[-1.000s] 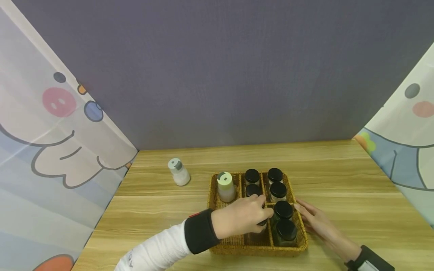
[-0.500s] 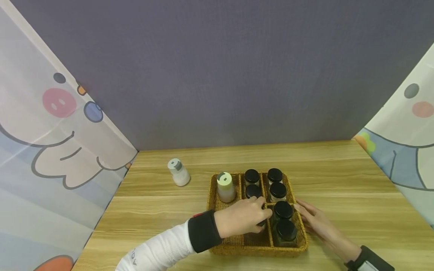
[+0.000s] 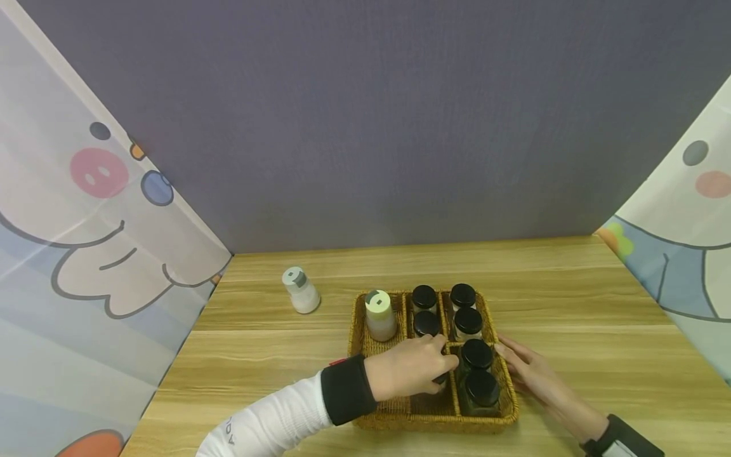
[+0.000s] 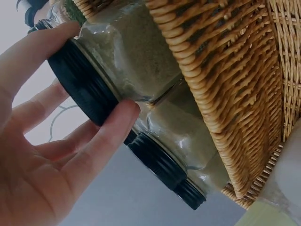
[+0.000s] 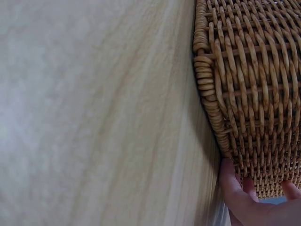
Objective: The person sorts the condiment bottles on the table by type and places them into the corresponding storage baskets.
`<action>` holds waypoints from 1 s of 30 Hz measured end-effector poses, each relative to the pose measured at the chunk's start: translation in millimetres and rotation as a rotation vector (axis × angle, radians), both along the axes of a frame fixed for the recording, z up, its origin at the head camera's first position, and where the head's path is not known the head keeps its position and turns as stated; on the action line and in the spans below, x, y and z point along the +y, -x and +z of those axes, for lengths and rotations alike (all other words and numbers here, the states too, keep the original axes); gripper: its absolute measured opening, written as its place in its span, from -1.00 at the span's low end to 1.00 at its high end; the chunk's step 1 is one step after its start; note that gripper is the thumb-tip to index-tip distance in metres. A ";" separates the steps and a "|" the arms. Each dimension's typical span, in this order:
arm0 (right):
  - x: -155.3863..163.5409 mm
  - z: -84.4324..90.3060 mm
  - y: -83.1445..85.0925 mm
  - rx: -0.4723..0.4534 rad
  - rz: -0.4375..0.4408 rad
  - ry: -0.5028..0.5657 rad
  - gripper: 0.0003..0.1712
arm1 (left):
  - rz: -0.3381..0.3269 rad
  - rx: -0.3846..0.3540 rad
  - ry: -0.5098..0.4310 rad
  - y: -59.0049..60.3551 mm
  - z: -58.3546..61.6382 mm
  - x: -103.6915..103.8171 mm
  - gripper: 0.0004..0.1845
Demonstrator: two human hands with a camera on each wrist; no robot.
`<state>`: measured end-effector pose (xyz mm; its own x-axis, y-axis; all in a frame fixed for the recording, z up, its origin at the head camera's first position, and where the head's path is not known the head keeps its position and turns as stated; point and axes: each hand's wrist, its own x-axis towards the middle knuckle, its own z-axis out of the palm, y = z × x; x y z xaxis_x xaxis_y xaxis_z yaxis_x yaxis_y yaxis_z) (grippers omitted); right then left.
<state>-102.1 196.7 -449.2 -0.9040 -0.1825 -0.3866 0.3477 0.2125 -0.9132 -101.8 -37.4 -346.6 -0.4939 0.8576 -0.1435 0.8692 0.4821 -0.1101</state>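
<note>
My left hand (image 3: 412,367) reaches into a divided wicker basket (image 3: 434,421), fingers and thumb round the black lid of a glass jar (image 4: 134,52). That jar stands in the middle compartment and is mostly hidden by the hand in the head view. In the left wrist view its contents look greenish, and more black-lidded jars (image 4: 157,157) line up behind it. My right hand (image 3: 533,376) rests against the basket's right side. Its fingertips (image 5: 227,165) touch the woven wall low down, near the tabletop.
Black-lidded jars (image 3: 468,320) fill the basket's right compartments. A shaker with a pale yellow-green cap (image 3: 379,304) stands in the left compartment. Outside, a white-capped shaker (image 3: 302,292) sits on the wooden table (image 3: 274,362). A grey panel (image 3: 388,127) rises behind.
My left hand and sleeve have shifted slightly right and nearer, with the fingers still on the jar lid. The right hand and the basket have stayed in place.
</note>
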 end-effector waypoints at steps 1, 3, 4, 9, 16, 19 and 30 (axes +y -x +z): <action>0.0 0.0 0.0 0.000 0.000 -0.003 -0.23 | 0.002 -0.003 0.001 0.1 0.0 0.1 -0.67; -0.2 0.1 0.0 0.000 -0.002 -0.003 -0.23 | 0.007 -0.008 0.005 0.2 0.2 0.3 -0.66; -0.3 0.1 0.1 0.000 -0.003 -0.001 -0.23 | 0.011 -0.012 0.009 0.2 0.4 0.4 -0.65; -0.4 0.1 0.2 0.001 -0.002 0.009 -0.23 | 0.028 -0.010 0.029 -0.3 0.8 0.6 -0.62; -0.6 -0.2 0.1 0.002 0.000 0.011 -0.24 | 0.036 -0.009 0.018 -1.0 -1.2 -1.2 -0.65; -0.8 -0.2 -0.2 0.004 -0.001 0.004 -0.23 | 0.038 -0.017 0.014 -0.9 -2.2 -2.0 -0.66; -0.1 -0.2 0.0 -0.003 0.001 0.000 -0.22 | 0.041 0.040 0.047 -2.0 -0.2 -2.0 -0.63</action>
<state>-102.1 196.6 -449.4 -0.9028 -0.1830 -0.3892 0.3501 0.2130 -0.9122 -99.7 -39.4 -346.8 -0.5343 0.8295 -0.1624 0.8434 0.5105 -0.1674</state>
